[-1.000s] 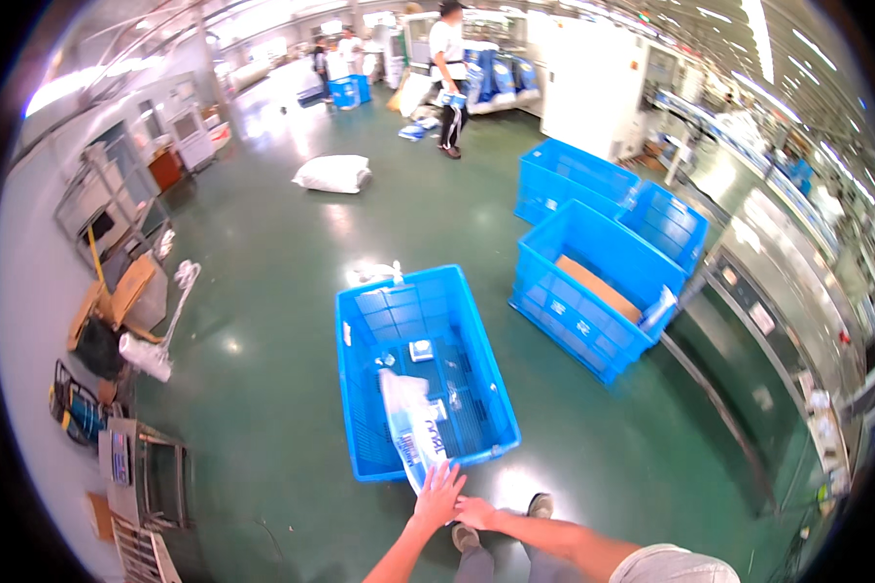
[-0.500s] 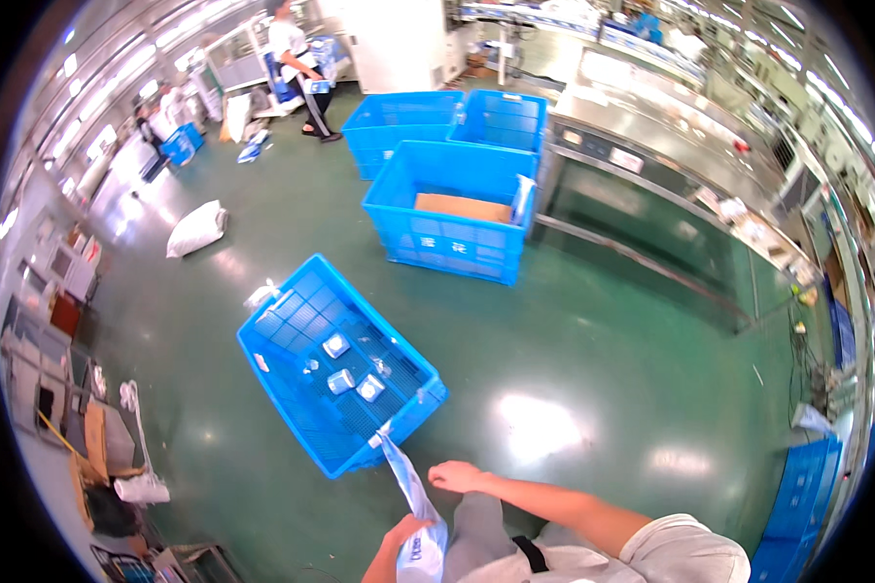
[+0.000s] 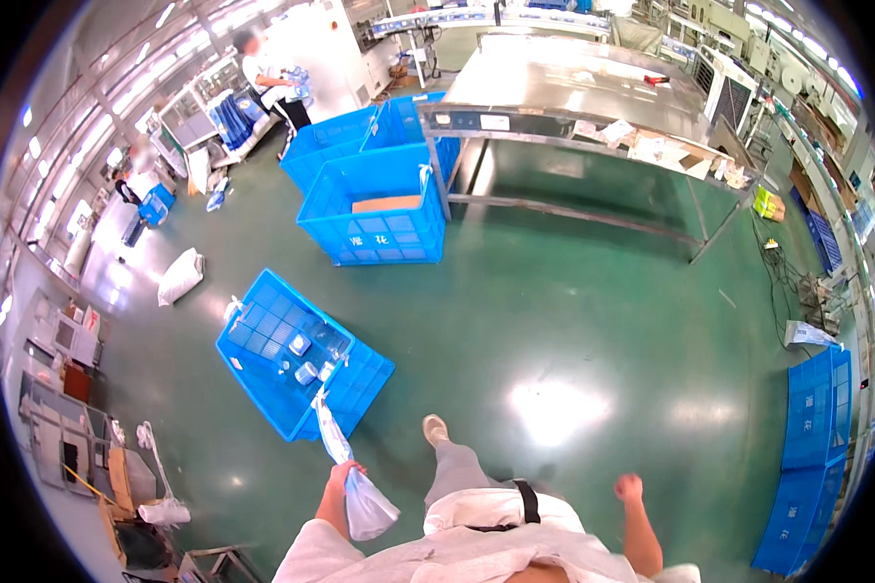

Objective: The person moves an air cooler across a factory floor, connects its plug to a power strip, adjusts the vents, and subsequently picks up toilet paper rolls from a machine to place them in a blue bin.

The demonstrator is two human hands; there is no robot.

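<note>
My left hand [image 3: 344, 473] is closed round a twisted white and blue plastic bag [image 3: 332, 433]. From there the bag runs up to the near end of a blue plastic crate [image 3: 367, 374], and its loose end flares out below my fist. Inside the crate are several small white and blue packs [image 3: 299, 344] and scraps of clear film. My right hand [image 3: 629, 486] hangs out to my right, fingers curled, with nothing visible in it.
More blue crates [image 3: 379, 233] stand ahead beside a steel table [image 3: 554, 92], one with cardboard inside. A white sack [image 3: 181, 276] lies on the floor at left. Stacked blue crates [image 3: 802, 466] line the right side. Farther off, a person [image 3: 272, 83] holds blue packs.
My right hand has swung from in front of my body out to the right. One foot has come forward. The view has turned right, so the crates sit farther left; my left hand keeps the bag.
</note>
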